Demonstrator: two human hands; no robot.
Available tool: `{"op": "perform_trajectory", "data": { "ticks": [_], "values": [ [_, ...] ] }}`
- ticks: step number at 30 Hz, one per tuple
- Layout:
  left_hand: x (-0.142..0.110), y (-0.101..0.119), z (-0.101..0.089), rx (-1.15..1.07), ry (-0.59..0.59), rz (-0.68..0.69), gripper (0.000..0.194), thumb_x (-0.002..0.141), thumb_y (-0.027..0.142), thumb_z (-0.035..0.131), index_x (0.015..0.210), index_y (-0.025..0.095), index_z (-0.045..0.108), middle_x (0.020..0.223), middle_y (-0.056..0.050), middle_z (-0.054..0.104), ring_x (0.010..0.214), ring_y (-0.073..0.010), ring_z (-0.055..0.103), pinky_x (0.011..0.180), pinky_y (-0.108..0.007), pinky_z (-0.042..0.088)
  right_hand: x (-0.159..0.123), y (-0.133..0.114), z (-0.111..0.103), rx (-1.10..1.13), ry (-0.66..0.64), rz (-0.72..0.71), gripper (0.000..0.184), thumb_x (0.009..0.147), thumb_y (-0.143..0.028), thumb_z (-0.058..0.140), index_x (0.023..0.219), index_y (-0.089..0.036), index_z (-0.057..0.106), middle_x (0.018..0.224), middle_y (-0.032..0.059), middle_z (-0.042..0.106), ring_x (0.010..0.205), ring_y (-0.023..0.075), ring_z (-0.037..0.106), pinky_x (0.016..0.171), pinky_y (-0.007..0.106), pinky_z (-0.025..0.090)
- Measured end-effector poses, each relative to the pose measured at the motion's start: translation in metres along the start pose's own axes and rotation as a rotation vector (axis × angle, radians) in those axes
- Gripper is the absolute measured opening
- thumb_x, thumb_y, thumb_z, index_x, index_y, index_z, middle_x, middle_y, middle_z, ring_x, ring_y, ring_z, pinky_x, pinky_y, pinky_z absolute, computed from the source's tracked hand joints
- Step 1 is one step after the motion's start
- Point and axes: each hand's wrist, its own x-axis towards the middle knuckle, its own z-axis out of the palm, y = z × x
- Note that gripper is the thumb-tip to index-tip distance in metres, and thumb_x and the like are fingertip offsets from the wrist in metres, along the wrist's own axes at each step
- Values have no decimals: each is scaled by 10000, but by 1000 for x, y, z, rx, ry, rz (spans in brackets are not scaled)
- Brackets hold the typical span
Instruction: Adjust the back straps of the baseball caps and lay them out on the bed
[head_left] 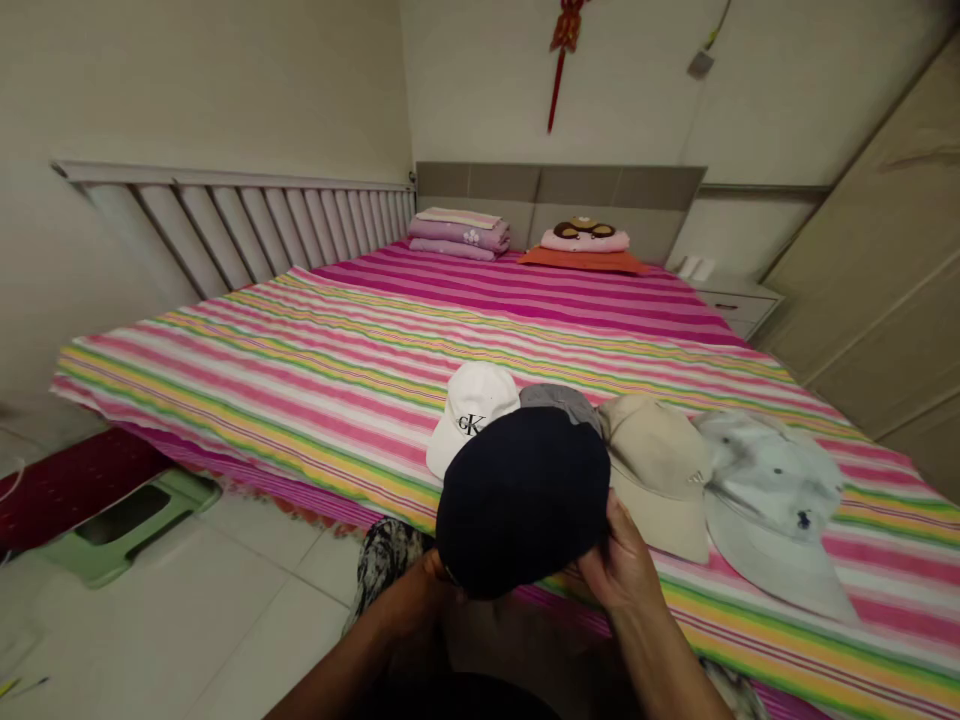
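Note:
I hold a dark navy cap (521,495) up in front of me with both hands, over the near edge of the striped bed (315,360). My right hand (619,565) grips its right underside, fingers curled on the rim. My left hand (427,585) is mostly hidden beneath the cap's left side, closed on it. Behind the cap, a white cap with a black logo (472,410), a grey cap (559,398), a beige cap (660,470) and a pale blue-grey cap (776,500) lie in a row on the bedspread.
Folded purple bedding (459,233) and a pink pillow on an orange one (585,245) lie by the headboard. A slatted rail (247,220) runs along the left wall. A nightstand (739,300) and wardrobe (885,270) stand right. A green stool (124,520) and red mat (67,480) lie on the floor.

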Motion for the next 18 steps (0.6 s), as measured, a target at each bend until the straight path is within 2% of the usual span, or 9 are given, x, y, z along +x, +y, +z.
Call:
{"op": "perform_trajectory", "data": {
  "ticks": [2,5,8,11,13,16,18],
  "values": [
    [3,14,-6,-26,-61,35,178,578,56,624,711,169,657,652,-14,663,662,-176,606,677,-301,437,-5,-1,-5,25,4,5,356,574,-372,739,899,-248,661,901,31,704,835,205,634,863,338,435],
    [11,43,-7,-161,-169,77,279,583,91,613,849,152,666,761,-50,682,752,-204,617,721,-303,432,-13,1,-13,2,-52,40,351,548,-331,756,877,-246,666,839,37,713,768,223,649,838,366,449],
    [18,68,6,-274,-258,51,321,615,238,628,908,111,664,838,-91,683,797,-208,619,753,-296,433,-21,3,-21,-73,-100,73,290,552,-298,757,821,-235,671,732,34,710,708,233,651,768,374,473],
    [21,85,27,-229,-251,44,388,568,206,691,944,115,658,828,-83,690,730,-171,628,716,-261,446,-27,-2,-32,-164,-165,141,281,553,-283,762,814,-236,670,687,20,694,615,201,631,663,330,481],
    [21,94,40,-152,-243,41,412,531,132,714,939,125,660,819,-70,692,691,-149,626,682,-239,450,-29,-12,-37,-212,-251,220,352,552,-358,759,865,-226,666,694,27,682,574,178,607,610,299,466],
    [20,104,56,-39,-261,29,361,547,129,716,906,123,671,825,-65,689,685,-136,618,660,-221,446,-29,-29,-36,-252,-366,278,576,581,-607,639,971,-183,643,698,56,651,590,176,579,562,280,439],
    [18,106,64,17,-294,-6,330,570,135,706,898,118,675,827,-63,686,688,-130,613,661,-215,442,-28,-38,-29,-355,-401,302,571,619,-610,610,979,-168,634,631,37,613,538,145,542,498,243,402]
  ]
}}
